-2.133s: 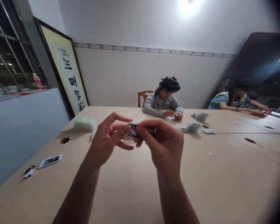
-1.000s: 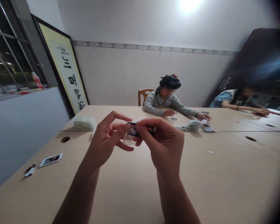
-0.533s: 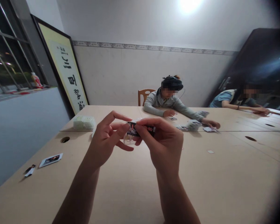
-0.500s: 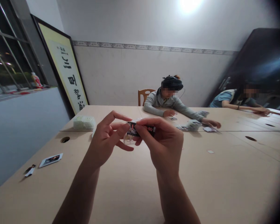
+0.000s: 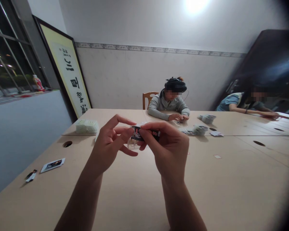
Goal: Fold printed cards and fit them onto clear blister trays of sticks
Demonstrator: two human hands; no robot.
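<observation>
In front of me, both hands hold a small black printed card (image 5: 137, 136) with white and red marks, raised above the table. My left hand (image 5: 113, 138) pinches its left end between thumb and fingers, with the lower fingers spread underneath. My right hand (image 5: 170, 142) grips the right part, its thumb laid across the front. Below the card's left part shows a piece of clear plastic (image 5: 132, 145); whether it is joined to the card I cannot tell. The fingers hide much of the card's back.
A stack of pale plastic pieces (image 5: 86, 126) stands at left, near a cable hole (image 5: 67, 144). A white packet (image 5: 53, 165) and small scraps (image 5: 31, 175) lie nearer. Across the table (image 5: 132, 192) a person (image 5: 168, 104) works beside stacks of cards (image 5: 200, 129); another person sits farther right.
My hands and the card stay nearly still. The person across has drawn an outstretched arm back from the stacks and brought both hands together.
</observation>
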